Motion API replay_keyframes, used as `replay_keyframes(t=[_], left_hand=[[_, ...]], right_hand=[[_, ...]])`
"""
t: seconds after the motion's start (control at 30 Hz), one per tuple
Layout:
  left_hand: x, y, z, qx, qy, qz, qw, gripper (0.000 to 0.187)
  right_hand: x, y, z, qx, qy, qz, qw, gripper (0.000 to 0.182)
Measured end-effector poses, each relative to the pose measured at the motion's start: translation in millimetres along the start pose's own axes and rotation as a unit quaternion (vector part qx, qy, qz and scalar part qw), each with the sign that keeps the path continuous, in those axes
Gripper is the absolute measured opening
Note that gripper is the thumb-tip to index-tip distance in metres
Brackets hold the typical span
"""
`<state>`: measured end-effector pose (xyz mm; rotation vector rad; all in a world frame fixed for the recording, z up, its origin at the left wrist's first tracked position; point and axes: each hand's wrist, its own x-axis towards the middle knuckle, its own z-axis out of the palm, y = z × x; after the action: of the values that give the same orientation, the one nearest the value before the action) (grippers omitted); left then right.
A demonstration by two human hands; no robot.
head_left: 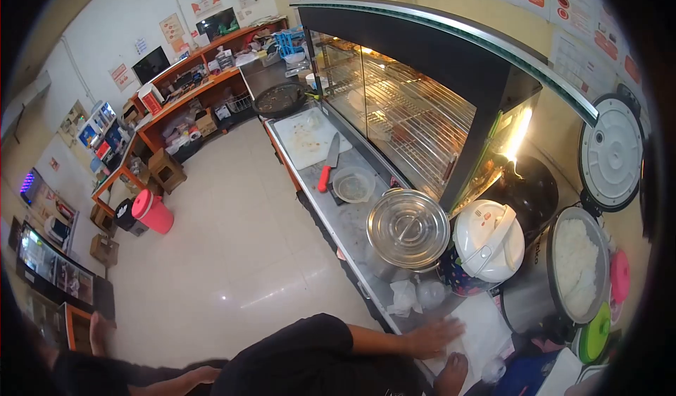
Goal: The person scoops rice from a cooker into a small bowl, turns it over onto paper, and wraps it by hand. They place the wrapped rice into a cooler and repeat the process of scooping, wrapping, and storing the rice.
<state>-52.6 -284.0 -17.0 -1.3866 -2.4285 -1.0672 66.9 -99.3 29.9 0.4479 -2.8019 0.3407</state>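
Note:
My left hand [435, 336] reaches in from the bottom over white paper [486, 329] on the counter, its fingers apart and slightly blurred. Just below it, my right hand [451, 376] is at the paper's near edge, fingers curled together; what they hold, if anything, is hidden. Crumpled clear and white plastic [403, 298] lies beyond my left hand. To the right of my right hand is a small clear plastic item [493, 370]. A white-lidded patterned container [487, 241] and a steel pot with a glass lid [408, 228] stand farther along.
A lit glass display case [401, 107] runs behind the counter. A red-handled knife [328, 163] lies by a white board [304, 137] and bowl [353, 184]. At right is a large rice pot [579, 265]. Another person's forearm and hand [201, 375] show at lower left.

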Motion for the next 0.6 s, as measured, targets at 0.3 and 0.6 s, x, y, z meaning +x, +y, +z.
replay_keyframes(t=[0.3,0.6], left_hand=[[-17,-37,39,-0.031,-0.197,-0.061,0.978,0.031],[58,-89,55,-0.261,-0.297,-0.088,0.914,0.016]], right_hand=[[-45,26,67,0.087,0.159,0.14,0.973,0.018],[-24,108,51,0.275,-0.092,0.273,0.917,0.017]])
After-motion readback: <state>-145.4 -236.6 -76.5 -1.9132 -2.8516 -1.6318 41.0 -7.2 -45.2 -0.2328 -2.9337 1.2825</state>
